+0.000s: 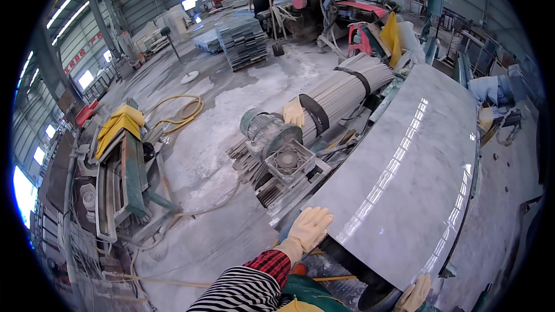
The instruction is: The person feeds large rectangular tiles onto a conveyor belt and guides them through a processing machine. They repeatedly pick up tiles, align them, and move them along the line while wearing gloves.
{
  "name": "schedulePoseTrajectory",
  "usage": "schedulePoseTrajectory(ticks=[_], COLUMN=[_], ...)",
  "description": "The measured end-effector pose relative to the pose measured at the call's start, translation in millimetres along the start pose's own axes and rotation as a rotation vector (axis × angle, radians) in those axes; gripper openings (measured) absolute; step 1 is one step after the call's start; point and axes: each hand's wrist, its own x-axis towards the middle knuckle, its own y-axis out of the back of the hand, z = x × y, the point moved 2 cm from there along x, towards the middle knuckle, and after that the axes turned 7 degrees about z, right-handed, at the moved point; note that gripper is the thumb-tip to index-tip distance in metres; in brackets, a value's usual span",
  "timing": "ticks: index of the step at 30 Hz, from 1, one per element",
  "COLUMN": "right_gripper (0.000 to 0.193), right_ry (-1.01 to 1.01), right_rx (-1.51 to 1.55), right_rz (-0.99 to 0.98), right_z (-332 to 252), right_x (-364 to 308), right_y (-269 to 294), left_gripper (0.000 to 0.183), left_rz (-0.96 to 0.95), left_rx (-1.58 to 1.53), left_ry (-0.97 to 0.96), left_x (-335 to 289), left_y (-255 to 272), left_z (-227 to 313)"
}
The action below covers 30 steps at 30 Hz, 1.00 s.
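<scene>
Polished grey stone slab [404, 179] lies gripped at its near edge, gloved left hand [309, 228] flat-fingered on the corner, right hand [414, 294] curled under, likely needing a steady push.

We see a large grey stone slab [404, 179] polished to a glossy, mirror-smooth finish, our hands in matt cream cloth gloves, the left hand [309, 228] and the right hand [413, 296] at its near edge, beside a dusty, rough-looking grey-green metal motor [272, 138].
</scene>
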Motion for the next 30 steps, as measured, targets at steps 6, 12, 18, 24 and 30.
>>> schedulePoseTrajectory(ticks=[6,12,18,24,30], right_gripper=[0.044,0.043,0.04,0.04,0.039], right_ry=[-0.008,0.099,0.084,-0.079,-0.118], right_rx=[-0.013,-0.027,-0.082,0.0,0.01], right_rz=[-0.011,0.101,0.131,0.357,0.315], right_z=[2.6,12.0,17.3,21.2,-13.1], right_x=[-6.1,-15.4,-26.8,-46.6,-32.1], right_y=[-2.3,-7.9,-20.2,-37.4,-0.6], left_gripper=[0.048,0.047,0.048,0.059,0.077], left_rz=[-0.011,0.027,0.037,-0.298,-0.412], left_rx=[0.032,0.04,0.088,0.02,-0.078], left_ry=[-0.001,-0.006,-0.016,-0.201,-0.436], left_x=[-8.5,-16.6,-23.9,13.8,33.7], left_y=[-3.6,-12.0,-9.9,5.7,-29.7], left_z=[-2.4,-4.3,-5.1,28.8,89.9])
